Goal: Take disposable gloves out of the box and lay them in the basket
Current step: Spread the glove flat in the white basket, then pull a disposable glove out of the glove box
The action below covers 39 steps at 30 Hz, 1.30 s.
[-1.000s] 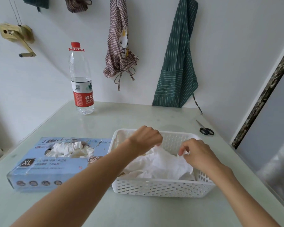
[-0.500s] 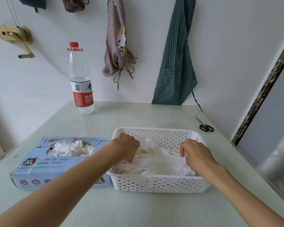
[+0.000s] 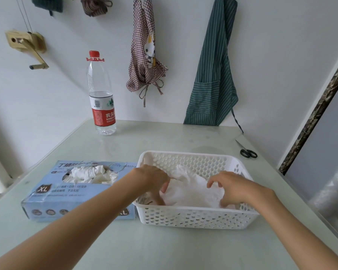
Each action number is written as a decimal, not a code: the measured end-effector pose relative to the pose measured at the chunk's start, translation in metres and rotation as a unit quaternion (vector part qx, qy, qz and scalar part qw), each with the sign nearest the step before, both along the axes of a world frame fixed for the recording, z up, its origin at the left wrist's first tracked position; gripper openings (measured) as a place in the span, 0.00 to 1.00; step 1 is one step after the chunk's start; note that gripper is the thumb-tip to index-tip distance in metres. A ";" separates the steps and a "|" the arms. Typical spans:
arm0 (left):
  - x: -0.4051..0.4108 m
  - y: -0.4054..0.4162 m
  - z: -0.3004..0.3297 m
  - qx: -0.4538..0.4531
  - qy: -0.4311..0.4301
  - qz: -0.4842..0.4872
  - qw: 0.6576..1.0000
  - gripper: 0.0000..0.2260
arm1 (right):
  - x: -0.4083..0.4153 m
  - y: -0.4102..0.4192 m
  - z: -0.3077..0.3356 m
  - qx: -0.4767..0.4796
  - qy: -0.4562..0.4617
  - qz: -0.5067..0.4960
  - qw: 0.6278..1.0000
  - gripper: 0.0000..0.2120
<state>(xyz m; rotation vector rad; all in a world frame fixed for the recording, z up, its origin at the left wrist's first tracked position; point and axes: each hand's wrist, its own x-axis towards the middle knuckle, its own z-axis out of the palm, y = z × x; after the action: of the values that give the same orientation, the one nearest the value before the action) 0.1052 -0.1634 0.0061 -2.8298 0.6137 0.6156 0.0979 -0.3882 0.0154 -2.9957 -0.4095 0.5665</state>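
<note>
White gloves (image 3: 191, 191) already lie heaped in the basket (image 3: 195, 219) on the counter (image 3: 164, 246), left hand (image 3: 154, 178) and right hand (image 3: 234, 187) pressing them with loose, spread fingers — nothing pinched — while more bulge from the box (image 3: 80, 191).

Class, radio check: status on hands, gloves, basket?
Both hands open, fingers on gloves inside the basket. More gloves in the box. Nothing blocking.

Both forearms reach forward; the left hand (image 3: 154, 181) points its fingers down, the right hand (image 3: 233, 187) hovers with fingers loosely spread.
</note>
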 end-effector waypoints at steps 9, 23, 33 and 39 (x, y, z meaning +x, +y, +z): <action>-0.013 0.004 0.012 -0.023 0.007 0.049 0.998 0.26 | 0.003 0.003 0.004 -0.045 0.091 -0.022 0.995 0.31; -0.074 0.192 -0.003 -0.240 -0.116 0.334 0.904 0.67 | -0.025 0.214 0.004 0.263 -0.187 0.126 0.938 0.15; -0.076 0.182 -0.014 -0.223 -0.145 0.340 0.902 0.52 | -0.013 0.252 0.007 0.195 -0.229 0.176 0.937 0.07; -0.071 0.190 -0.018 -0.232 -0.144 0.333 0.903 0.49 | -0.010 0.221 0.046 0.339 -0.203 0.118 0.911 0.08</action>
<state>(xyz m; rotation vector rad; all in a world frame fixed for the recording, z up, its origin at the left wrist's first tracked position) 0.0338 0.0265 -0.0119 -3.4820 -0.3395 0.1147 0.0878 -0.1676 0.0618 -2.3685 -0.8050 -0.1869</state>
